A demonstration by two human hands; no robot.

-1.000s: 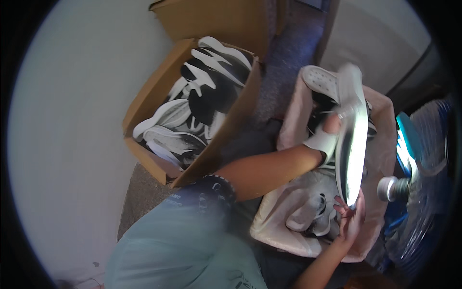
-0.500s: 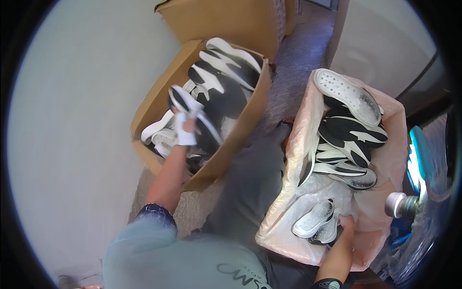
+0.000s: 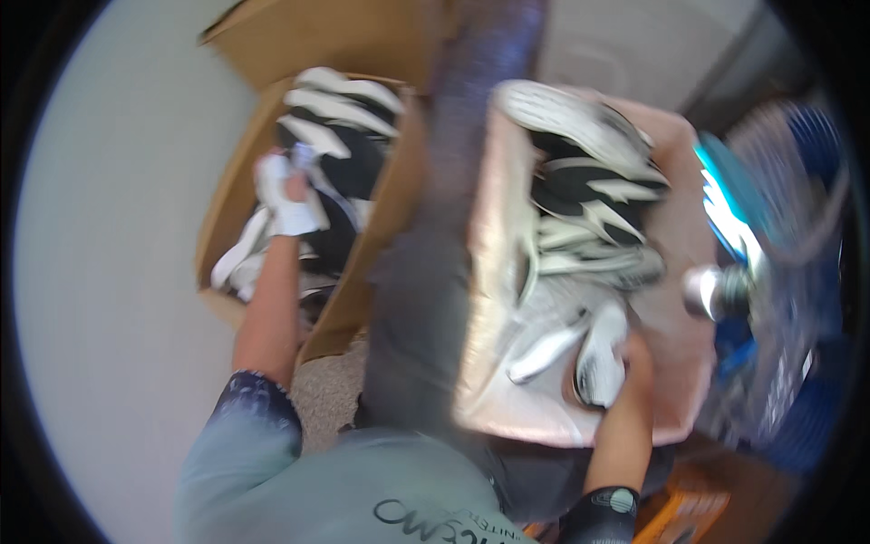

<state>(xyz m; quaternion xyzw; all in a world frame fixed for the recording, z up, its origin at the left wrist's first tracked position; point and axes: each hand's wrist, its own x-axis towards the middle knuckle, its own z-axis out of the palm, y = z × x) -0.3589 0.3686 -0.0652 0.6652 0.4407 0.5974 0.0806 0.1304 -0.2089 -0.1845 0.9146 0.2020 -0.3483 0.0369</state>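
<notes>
Black and white shoe soles [image 3: 340, 113] lie piled in a cardboard box [image 3: 227, 204] on the left. My left hand [image 3: 288, 195], in a white glove, is over that pile, touching a sole; motion blur smears its fingers. On the right, a tub lined with pale pink plastic [image 3: 471, 363] holds more soles. My bare right hand [image 3: 637, 355] is closed on the edge of a white and grey shoe sole [image 3: 603, 358] near the tub's front end. Another white sole [image 3: 548, 352] lies just left of it.
A raised cardboard flap [image 3: 335, 41] stands behind the box. Right of the tub are a metal knob [image 3: 702, 292], a turquoise object [image 3: 729, 181] and clear plastic wrapping [image 3: 779, 299]. A pale wall [image 3: 118, 272] runs along the left. An orange item [image 3: 684, 512] lies below the tub.
The view has shifted, so both containers appear further left. My right hand has pulled one sole apart from its neighbour and tilted it upright. My left hand stays over the box, lower among the soles.
</notes>
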